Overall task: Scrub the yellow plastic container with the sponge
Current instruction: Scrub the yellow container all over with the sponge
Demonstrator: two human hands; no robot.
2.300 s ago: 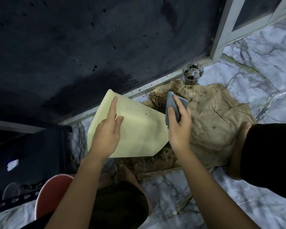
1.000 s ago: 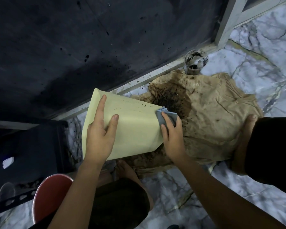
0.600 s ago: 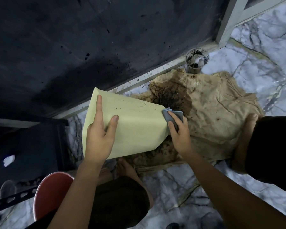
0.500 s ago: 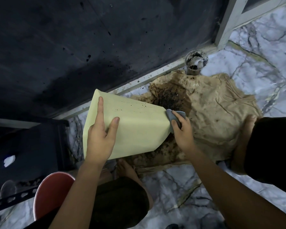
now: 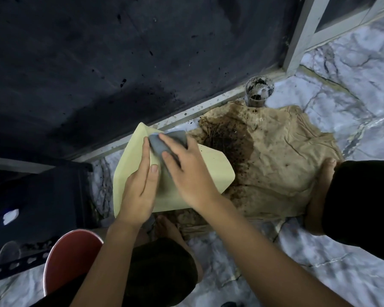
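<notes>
The pale yellow plastic container (image 5: 211, 167) lies tilted on its side above a stained cloth, its flat face toward me. My left hand (image 5: 140, 187) holds it near the left edge, fingers spread flat on the face. My right hand (image 5: 186, 171) presses a grey-blue sponge (image 5: 164, 142) against the upper left part of that face, right beside my left fingers. The right hand covers much of the sponge and the container's middle.
A tan cloth (image 5: 275, 165) with a dark brown stain is spread on the marble floor (image 5: 319, 273). A dirty cup (image 5: 258, 90) stands by the dark wall (image 5: 120, 63). A red stool (image 5: 69, 258) and a black rack (image 5: 42, 207) sit at left. My knees and feet frame the cloth.
My right hand has swept the sponge from the container's right end across the face to its upper left, next to my left fingers. The left hand keeps its hold.
</notes>
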